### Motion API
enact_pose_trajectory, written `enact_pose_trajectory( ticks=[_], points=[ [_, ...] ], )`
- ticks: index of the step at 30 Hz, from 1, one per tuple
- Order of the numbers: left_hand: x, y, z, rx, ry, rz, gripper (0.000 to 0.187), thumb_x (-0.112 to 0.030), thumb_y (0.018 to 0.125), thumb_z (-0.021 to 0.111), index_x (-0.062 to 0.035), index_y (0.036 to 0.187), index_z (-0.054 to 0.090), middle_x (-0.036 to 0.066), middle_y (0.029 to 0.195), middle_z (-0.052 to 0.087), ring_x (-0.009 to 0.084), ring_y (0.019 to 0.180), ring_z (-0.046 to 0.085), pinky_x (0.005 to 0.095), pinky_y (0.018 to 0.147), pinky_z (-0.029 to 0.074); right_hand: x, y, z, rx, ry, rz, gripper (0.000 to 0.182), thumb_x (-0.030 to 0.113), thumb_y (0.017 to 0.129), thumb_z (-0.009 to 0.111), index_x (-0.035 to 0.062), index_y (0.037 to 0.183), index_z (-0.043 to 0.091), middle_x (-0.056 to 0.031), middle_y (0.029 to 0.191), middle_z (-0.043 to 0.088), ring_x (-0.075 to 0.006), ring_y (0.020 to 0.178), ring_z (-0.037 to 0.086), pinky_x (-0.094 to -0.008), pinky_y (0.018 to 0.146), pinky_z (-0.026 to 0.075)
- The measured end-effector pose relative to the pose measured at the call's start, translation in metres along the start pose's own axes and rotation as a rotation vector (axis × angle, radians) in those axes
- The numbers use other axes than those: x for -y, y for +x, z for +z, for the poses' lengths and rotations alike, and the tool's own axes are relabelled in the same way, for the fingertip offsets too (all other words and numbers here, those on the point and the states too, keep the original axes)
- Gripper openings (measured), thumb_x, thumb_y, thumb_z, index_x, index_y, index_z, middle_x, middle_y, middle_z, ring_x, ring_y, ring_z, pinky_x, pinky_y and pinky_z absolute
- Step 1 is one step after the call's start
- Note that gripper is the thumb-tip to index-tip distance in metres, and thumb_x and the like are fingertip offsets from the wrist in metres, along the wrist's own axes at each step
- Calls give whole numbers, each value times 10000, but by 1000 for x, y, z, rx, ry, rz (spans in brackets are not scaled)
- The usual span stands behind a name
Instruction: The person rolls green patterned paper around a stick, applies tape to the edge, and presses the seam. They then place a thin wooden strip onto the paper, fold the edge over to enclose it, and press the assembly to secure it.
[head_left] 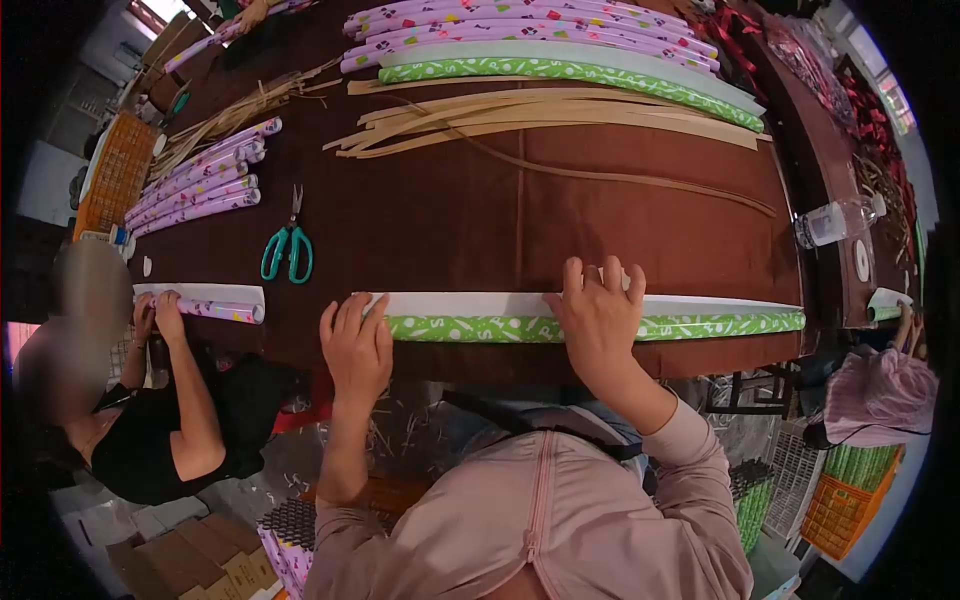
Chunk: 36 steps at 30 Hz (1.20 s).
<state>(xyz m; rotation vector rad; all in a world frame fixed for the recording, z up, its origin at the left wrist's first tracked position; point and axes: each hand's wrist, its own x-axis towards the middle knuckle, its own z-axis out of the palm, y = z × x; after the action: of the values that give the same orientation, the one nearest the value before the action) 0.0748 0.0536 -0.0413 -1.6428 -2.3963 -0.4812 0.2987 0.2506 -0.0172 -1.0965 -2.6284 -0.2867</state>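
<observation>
At the six o'clock edge of a dark brown cloth-covered table [420, 220], a long green roll of white-patterned sheet [480, 328], with a white strip exposed along its twelve o'clock side, is touched by both bare hands. Its nine o'clock end is covered by the left hand [357, 350], held with fingers parted, while its middle is covered by the right hand [605, 310], held with fingers spread wide. Teal-handled metal scissors [288, 245] are seen toward ten o'clock, and thin flat tan strips [560, 97] are laid toward twelve.
</observation>
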Motion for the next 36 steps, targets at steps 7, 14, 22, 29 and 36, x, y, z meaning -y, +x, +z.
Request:
enact_pose_trajectory(
  ticks=[7, 14, 22, 29, 36],
  points=[
    [27, -8, -5, -51, 172, -105, 304, -189, 952, 475, -51, 1137, 675, 120, 1178, 610, 298, 1179, 532, 492, 1073, 308, 0, -1, 5, -22, -22, -11, 490, 355, 691, 812, 95, 1039, 586, -43, 822, 671, -223, 996, 532, -461, 981, 344],
    [9, -9, -10, -217, 131, -222, 385, -224, 1034, 372, -32, 1281, 596, 163, 1278, 551, 355, 1186, 485, 487, 1037, 306, 1, -1, 5, -15, -18, 13, 490, 382, 677, 809, 100, 1004, 577, -46, 822, 674, -225, 1010, 533, -464, 1007, 323],
    [-113, 22, 22, -108, -372, 149, 394, -165, 863, 583, 32, 1204, 599, 174, 1166, 611, 350, 1113, 564, 472, 989, 422, 3, 1, -4, -7, 4, 9, 407, 317, 723, 778, 91, 995, 576, -48, 807, 655, -224, 985, 542, -450, 1005, 330],
    [-160, 27, 45, -90, -358, 176, 409, -157, 804, 615, 75, 1141, 619, 195, 1138, 633, 346, 1091, 576, 448, 1025, 417, -1, -1, 5, 17, -118, -20, 400, 308, 738, 774, 105, 1017, 574, -36, 832, 656, -235, 1019, 539, -468, 1004, 329],
    [-169, 27, 50, -160, -447, 136, 417, -60, 808, 593, 85, 1199, 575, 195, 1067, 622, 339, 1003, 589, 436, 895, 452, 0, 0, -1, 26, -59, -14, 414, 271, 742, 761, 87, 1060, 570, -34, 852, 656, -251, 1030, 538, -476, 998, 326]
  ],
)
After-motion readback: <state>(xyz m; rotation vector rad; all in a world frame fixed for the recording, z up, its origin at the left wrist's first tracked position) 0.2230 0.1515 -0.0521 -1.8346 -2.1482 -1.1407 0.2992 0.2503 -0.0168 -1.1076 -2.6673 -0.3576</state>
